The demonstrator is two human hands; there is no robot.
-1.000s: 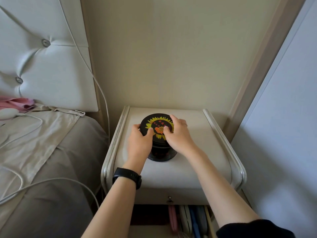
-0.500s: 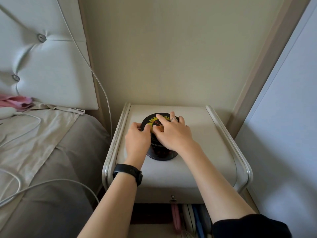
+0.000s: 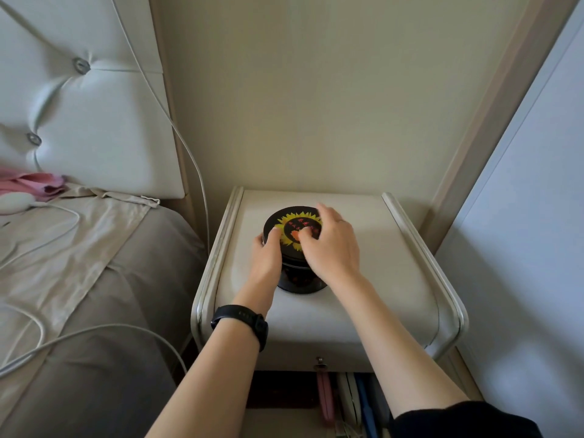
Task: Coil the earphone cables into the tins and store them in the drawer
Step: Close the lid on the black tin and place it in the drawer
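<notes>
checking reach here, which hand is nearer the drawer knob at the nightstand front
Left, narrowly. The left hand grips the near-left side of the black sunflower tin; the right hand lies over its lid, farther back. Both are well behind the drawer knob.

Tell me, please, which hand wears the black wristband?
The left hand, gripping the tin's side; the right hand, over the lid, has a bare wrist.

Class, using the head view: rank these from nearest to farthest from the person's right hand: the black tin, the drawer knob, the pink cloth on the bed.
From the right hand:
1. Black tin, under its fingers on the nightstand top.
2. Drawer knob, below on the nightstand front.
3. Pink cloth, far left by the headboard.
</notes>
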